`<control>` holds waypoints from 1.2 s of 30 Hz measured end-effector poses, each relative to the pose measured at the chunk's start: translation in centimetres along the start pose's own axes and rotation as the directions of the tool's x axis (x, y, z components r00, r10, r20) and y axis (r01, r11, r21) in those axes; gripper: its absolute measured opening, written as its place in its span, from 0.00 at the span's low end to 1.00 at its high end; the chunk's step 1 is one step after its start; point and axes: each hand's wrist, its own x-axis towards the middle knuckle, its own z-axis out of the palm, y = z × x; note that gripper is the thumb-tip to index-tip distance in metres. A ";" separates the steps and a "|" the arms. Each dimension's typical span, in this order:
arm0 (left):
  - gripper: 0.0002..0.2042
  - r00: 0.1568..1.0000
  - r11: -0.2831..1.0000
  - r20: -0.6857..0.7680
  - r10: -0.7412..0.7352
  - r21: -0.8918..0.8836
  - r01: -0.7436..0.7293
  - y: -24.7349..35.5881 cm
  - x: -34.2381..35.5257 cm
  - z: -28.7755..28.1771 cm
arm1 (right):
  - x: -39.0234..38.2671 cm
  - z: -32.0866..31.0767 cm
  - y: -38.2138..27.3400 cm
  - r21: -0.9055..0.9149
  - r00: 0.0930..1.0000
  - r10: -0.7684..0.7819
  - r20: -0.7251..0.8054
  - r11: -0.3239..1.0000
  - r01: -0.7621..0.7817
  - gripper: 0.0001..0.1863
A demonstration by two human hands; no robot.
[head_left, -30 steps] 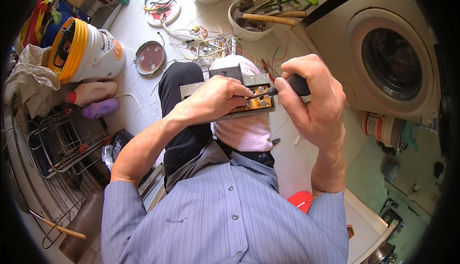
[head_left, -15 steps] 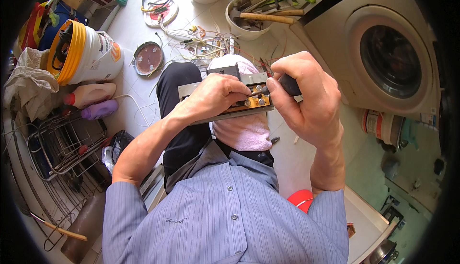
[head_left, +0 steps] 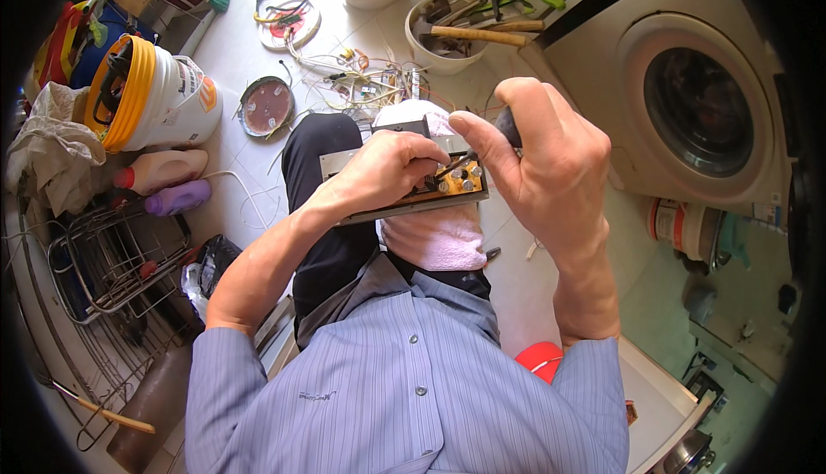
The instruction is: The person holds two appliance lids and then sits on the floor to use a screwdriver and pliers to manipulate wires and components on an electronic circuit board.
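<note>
A shallow metal case (head_left: 422,210) lies across my lap, with an orange-brown circuit board (head_left: 465,184) and round silver parts inside. My right hand (head_left: 551,164) is closed round the dark handle of a screwdriver (head_left: 511,130). Its shaft slants down to the left, into the case. Over the left part of the case, my left hand (head_left: 383,167) has its fingertips pinched together beside the shaft's tip; what they hold is hidden. A black block (head_left: 411,125) shows behind that hand. Under the case, a pink towel (head_left: 434,243) covers my right leg.
Tangled wires (head_left: 370,78) and a round brown-faced pan (head_left: 266,107) lie on the floor ahead. A tool bucket (head_left: 443,59) holds a hammer. At the right stands a washing machine (head_left: 637,70); at the left, a white-and-yellow bucket (head_left: 176,100), bottles (head_left: 176,199) and a wire rack (head_left: 120,259).
My right hand has moved a little left and turned, its thumb lifting, so the screwdriver stands steeper. The left hand stays almost in place, and more of the board shows.
</note>
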 end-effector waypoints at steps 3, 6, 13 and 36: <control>0.07 0.987 0.969 0.013 -0.158 -0.188 0.157 0.1 -0.1 -0.2 | -0.1 0.5 0.3 0.041 0.999 0.002 -0.046 0.999 -0.001 0.11; 0.07 0.978 0.945 0.016 -0.208 -0.256 0.205 -0.2 0.1 -0.9 | -0.2 1.4 0.9 0.199 0.995 -0.048 -0.091 0.978 0.066 0.10; 0.08 0.977 0.932 0.115 -0.180 -0.297 0.207 1.7 0.1 -2.8 | 0.2 1.4 2.1 0.472 0.988 -0.154 0.007 0.872 0.133 0.10; 0.09 0.958 0.956 -0.051 0.281 0.106 -0.275 2.8 1.1 -0.5 | 1.2 -0.4 -1.0 0.219 0.976 -0.213 -0.034 0.952 0.215 0.20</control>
